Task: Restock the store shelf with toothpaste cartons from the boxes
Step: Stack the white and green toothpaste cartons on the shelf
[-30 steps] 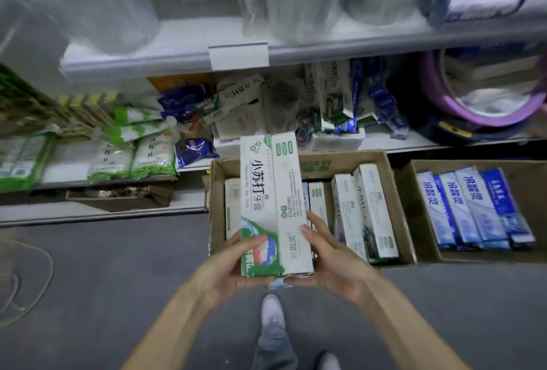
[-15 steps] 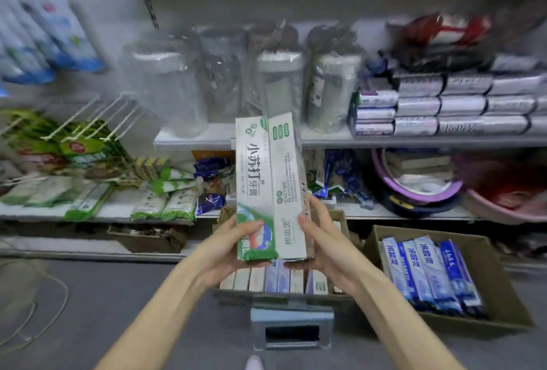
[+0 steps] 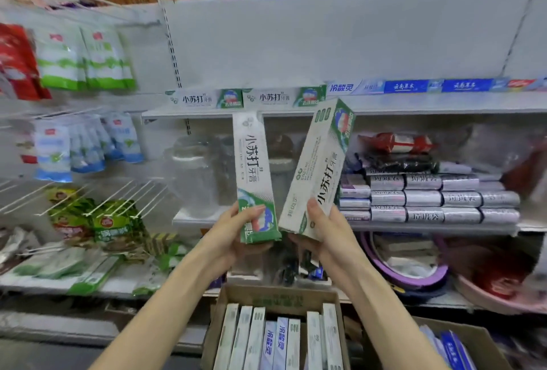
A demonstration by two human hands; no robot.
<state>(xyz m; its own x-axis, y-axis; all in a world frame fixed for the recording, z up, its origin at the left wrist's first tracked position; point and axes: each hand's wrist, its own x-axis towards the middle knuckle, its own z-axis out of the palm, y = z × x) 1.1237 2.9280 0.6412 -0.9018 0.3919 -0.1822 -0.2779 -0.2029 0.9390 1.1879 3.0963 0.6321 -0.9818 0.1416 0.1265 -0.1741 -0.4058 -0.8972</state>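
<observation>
Nearest us, the box (image 3: 278, 300) holds spare cartons (image 3: 251, 337) standing on end.

Directly above the box, we hold one carton in each hand:
- The left hand (image 3: 236, 233) grips the left carton (image 3: 253, 174) at its lower end, fingers (image 3: 251, 209) curled round it. This carton stands upright.
- The right hand (image 3: 322, 230) grips the right carton (image 3: 319, 168) the same way. This carton leans to the right.

Higher above the box and beyond it, the shelf (image 3: 414, 110) carries a row (image 3: 207, 100) of matching cartons lying lengthwise along its front edge.

We judge the step in hand to be the transfer from box to shelf. The next move calls for raising both cartons over the shelf edge. We then turn them level and lay them on or behind the row.
</observation>
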